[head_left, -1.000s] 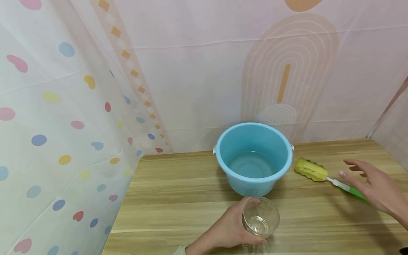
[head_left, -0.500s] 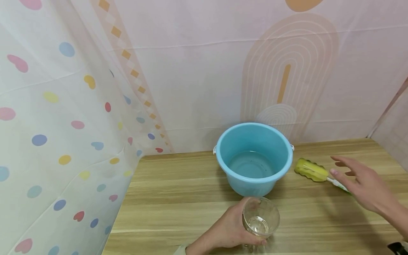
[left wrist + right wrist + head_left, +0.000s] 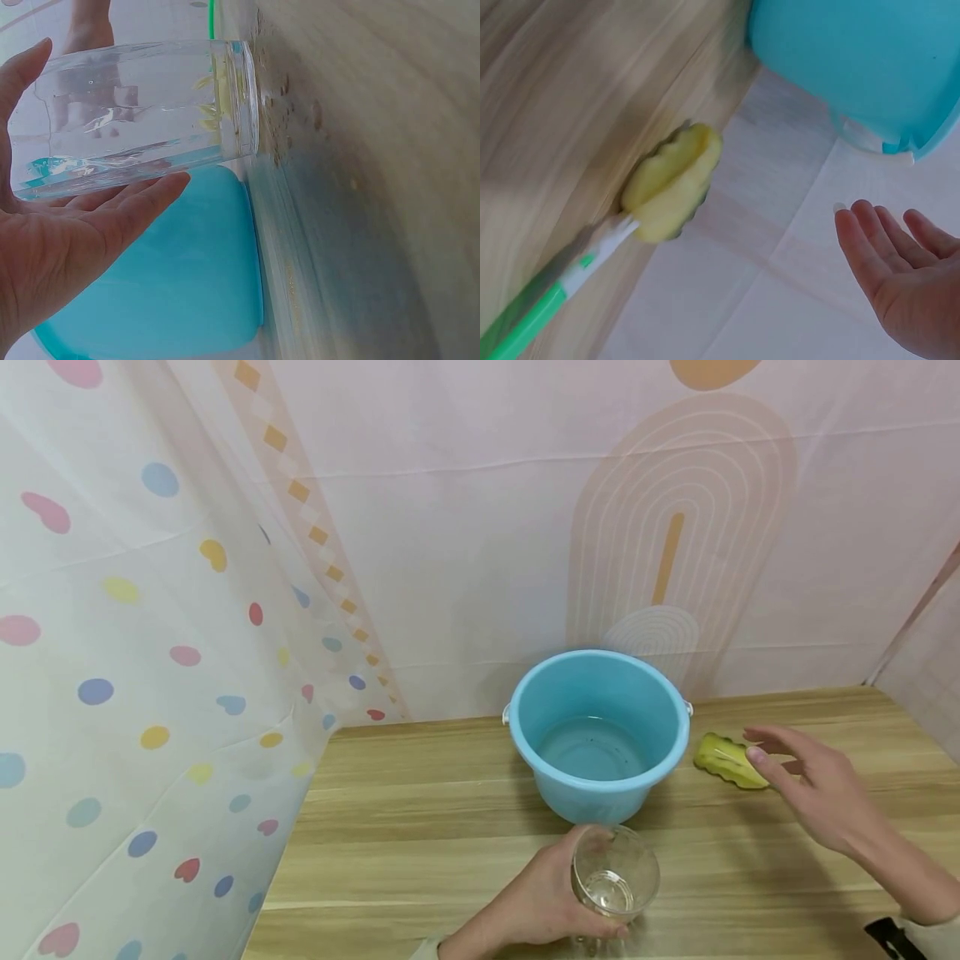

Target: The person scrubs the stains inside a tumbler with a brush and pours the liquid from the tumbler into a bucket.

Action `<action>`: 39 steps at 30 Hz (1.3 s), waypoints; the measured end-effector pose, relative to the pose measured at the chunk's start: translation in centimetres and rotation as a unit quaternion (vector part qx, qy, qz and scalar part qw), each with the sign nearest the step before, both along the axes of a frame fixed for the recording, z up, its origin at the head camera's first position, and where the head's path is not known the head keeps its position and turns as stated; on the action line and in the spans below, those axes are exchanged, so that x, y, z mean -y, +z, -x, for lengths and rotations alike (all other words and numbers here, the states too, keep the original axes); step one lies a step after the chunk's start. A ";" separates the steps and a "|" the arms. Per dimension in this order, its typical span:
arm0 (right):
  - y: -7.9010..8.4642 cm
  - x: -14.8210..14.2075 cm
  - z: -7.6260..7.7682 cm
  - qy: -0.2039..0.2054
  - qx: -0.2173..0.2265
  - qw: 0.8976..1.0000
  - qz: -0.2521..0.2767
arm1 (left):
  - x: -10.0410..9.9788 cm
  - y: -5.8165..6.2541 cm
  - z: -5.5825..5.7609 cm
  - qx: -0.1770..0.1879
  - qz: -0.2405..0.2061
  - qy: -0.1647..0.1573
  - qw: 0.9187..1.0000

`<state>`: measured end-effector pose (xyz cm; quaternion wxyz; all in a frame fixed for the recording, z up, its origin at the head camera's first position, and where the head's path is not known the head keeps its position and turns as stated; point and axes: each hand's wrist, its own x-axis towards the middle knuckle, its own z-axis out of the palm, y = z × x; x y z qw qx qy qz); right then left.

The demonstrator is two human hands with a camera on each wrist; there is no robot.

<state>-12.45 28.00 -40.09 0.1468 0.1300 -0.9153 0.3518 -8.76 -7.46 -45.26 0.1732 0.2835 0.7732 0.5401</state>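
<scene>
My left hand (image 3: 551,893) grips a clear drinking glass (image 3: 617,872), which stands upright on the table in front of the bucket. In the left wrist view, thumb and fingers wrap the glass (image 3: 150,112) near its rim, and water drops lie on the wood by its base. My right hand (image 3: 821,789) hovers, holding nothing, with fingers loosely bent, over a sponge bottle brush (image 3: 726,762). The right wrist view shows the brush's yellow scalloped sponge head (image 3: 671,184) and green-and-white handle (image 3: 544,315) lying on the table; in the head view the hand hides the handle.
A light blue bucket (image 3: 600,793) with some water in it stands behind the glass, left of the brush. The wood-grain table (image 3: 390,827) meets a patterned curtain (image 3: 465,568) at the back, and a dotted curtain (image 3: 135,693) hangs on the left.
My right hand has moved left, from above the brush handle toward its sponge head, covering the handle in the head view. The left hand and the glass have stayed in place.
</scene>
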 end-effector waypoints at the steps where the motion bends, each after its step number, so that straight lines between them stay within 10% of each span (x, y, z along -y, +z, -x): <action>1: 0.0 0.2 0.0 0.000 0.000 1.000 0.005 | 0.0 0.0 0.0 0.001 0.001 0.000 1.000; 39: 0.2 6.7 2.6 -0.005 0.076 0.992 0.102 | 0.0 -0.3 0.1 -0.011 0.007 0.004 1.000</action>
